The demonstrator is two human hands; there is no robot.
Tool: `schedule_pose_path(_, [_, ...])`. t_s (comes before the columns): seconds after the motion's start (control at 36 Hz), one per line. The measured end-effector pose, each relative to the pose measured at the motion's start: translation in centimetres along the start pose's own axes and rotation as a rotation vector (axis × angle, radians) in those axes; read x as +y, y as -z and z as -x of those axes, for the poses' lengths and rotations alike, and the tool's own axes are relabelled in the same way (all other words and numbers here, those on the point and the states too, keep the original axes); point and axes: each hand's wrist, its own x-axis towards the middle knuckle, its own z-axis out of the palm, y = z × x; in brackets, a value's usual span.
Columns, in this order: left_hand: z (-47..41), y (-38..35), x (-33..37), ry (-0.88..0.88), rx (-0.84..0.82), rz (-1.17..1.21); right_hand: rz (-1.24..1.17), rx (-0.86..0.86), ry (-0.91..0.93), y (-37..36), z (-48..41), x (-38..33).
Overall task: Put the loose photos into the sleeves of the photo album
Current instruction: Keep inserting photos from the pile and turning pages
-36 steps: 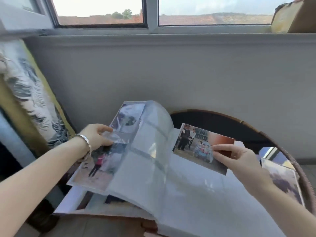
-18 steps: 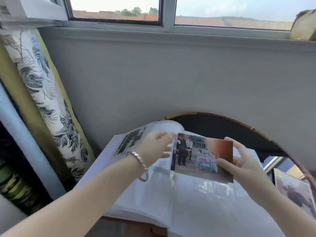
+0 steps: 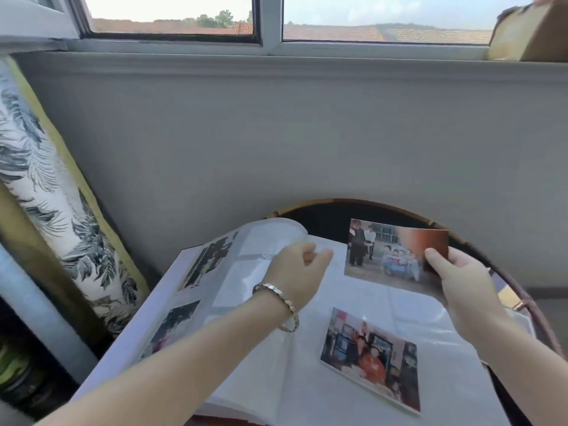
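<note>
Grip of left hand [image 3: 299,269] seemingly pinches page [image 3: 276,232], now flipped leftward; right hand [image 3: 461,281] pinches photo [image 3: 390,256].

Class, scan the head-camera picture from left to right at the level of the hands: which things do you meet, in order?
leaf-print cushion → upper-left sleeved photo → left hand → held loose photo → right hand
</note>
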Motion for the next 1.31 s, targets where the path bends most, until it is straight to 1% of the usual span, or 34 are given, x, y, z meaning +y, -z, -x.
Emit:
schedule_pose_path(0.03, [-0.3,0.3,0.3,0.057,0.000,0.154,-0.002,-0.023,0.008,-0.5,0.2,-0.2])
schedule_pose_path(0.08, [-0.5,1.2,0.6,0.253,-0.110,0.446,0.002,-0.084,0.025,-1.8,0.6,-0.2])
schedule_pose_path(0.11, [-0.6,1.6,0.4,0.308,-0.138,0.487,0.005,-0.125,0.033,-2.5,0.9,-0.2])
schedule_pose_path(0.14, [-0.7,1.9,0.0,0.332,-0.126,0.492,0.011,-0.170,0.044,-3.3,1.1,-0.2])
schedule_pose_path(0.22, [-0.8,2.9,-1.6,0.239,0.011,0.405,0.017,-0.294,0.085,-5.8,1.4,-0.3])
schedule_pose_path(0.28, [-1.1,3.9,-2.6,0.223,0.102,0.407,0.045,-0.339,0.108,-7.4,1.2,-0.3])
schedule_pose_path(0.33, [-1.4,5.4,-3.3,0.200,0.218,0.428,0.099,-0.341,0.164,-9.0,0.5,-0.2])
schedule_pose_path(0.39, [-2.0,7.1,-3.9,0.174,0.376,0.412,0.251,-0.317,0.276,-10.4,-0.6,0.0])
schedule_pose_path(0.44, [-2.7,8.8,-4.8,0.151,0.524,0.337,0.509,-0.348,0.453,-11.8,-1.6,-0.3])
schedule_pose_path(0.5, [-3.6,10.5,-5.8,0.174,0.625,0.280,0.781,-0.478,0.628,-13.4,-2.4,-0.7])
schedule_pose_path(0.56, [-4.5,11.8,-7.1,0.228,0.702,0.223,1.077,-0.621,0.735,-15.3,-3.0,-1.0])
schedule_pose_path(0.61, [-5.3,12.7,-8.3,0.274,0.745,0.190,1.297,-0.737,0.766,-17.0,-3.5,-0.9])
schedule_pose_path(0.72, [-6.3,13.5,-10.2,0.346,0.763,0.174,1.474,-0.907,0.764,-18.9,-4.3,0.0])
schedule_pose_path(0.81, [-6.4,13.6,-11.6,0.364,0.727,0.170,1.492,-0.982,0.748,-19.1,-4.6,1.4])
schedule_pose_path(1.03, [-6.3,13.8,-13.9,0.363,0.627,0.118,1.383,-0.956,0.756,-19.2,-5.0,2.7])
schedule_pose_path(1.17, [-6.3,13.9,-14.5,0.312,0.670,-0.018,1.373,-0.950,0.743,-19.1,-5.1,3.0])
schedule_pose_path(1.31, [-6.5,13.6,-15.4,0.293,0.644,-0.091,1.341,-0.938,0.745,-19.1,-5.1,3.2])
